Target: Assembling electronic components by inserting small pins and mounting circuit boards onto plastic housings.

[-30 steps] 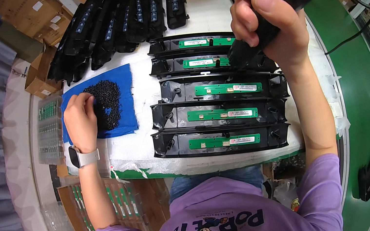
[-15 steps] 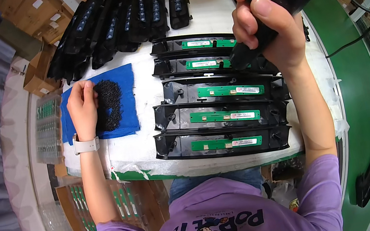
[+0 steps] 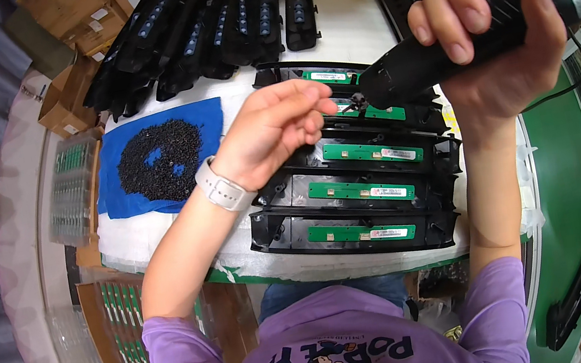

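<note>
My right hand (image 3: 505,77) is wrapped round a black electric screwdriver (image 3: 407,71), tilted with its tip pointing left. Close by that tip is my left hand (image 3: 273,126), its thumb and fingers pinched together; what they hold is too small to make out. Small dark bits show at the tip, over the second of several long black plastic housings (image 3: 280,234) lying in a column. Each housing carries a green circuit board (image 3: 359,193) with a white label. To the left, a heap of small black screws (image 3: 182,142) rests on a blue cloth (image 3: 207,114).
Several black housings with blue round parts (image 3: 243,22) stand at the table's back left. Another dark housing (image 3: 395,3) lies at the back right. Trays of green boards (image 3: 75,173) sit beyond the left edge. A cable (image 3: 562,91) trails from the screwdriver's side.
My left hand has moved right, from the screw heap to the screwdriver's tip. My right hand has shifted right and turned the screwdriver to lie flatter, its tip raised off the boards.
</note>
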### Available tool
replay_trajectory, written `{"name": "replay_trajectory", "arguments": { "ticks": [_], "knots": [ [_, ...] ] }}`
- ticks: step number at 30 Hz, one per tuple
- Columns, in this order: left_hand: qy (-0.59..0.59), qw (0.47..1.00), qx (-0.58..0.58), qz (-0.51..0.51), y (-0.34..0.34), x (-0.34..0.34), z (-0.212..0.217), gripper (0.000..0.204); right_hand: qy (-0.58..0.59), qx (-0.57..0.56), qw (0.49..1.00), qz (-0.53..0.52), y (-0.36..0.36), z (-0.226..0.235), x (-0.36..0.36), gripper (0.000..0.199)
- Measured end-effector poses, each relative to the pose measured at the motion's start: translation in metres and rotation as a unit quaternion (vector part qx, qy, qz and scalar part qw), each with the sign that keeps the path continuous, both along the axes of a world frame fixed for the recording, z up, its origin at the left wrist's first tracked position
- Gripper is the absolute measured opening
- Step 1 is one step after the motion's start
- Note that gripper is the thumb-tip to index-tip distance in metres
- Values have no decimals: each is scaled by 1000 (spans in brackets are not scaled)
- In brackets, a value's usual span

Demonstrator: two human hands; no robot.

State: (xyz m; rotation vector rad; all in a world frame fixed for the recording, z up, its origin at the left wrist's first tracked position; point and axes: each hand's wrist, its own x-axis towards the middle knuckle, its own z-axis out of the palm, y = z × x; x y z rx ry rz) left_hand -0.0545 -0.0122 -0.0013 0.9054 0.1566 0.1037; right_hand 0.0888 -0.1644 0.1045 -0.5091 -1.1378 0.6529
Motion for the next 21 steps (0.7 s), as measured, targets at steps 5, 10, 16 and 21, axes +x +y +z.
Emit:
{"name": "replay_trajectory", "arguments": {
  "ticks": [5, 10, 16, 21],
  "knots": [
    [-1, 999, -22, -26, -16, -4, -6, 15, -5, 46, 998, 48, -7, -10, 7, 46],
    [28, 999, -9, -15, -19, -8, -7, 16, -13, 58, 997, 55, -9, -16, 9, 47],
    [19, 999, 42, -5, -21, -14, -5, 17, -2, 61, 995, 79, -4, -23, 7, 47],
    [28, 988, 153, 7, -19, -17, -5, 15, 10, 48, 995, 91, -5, -25, 4, 47]
  ]
}}
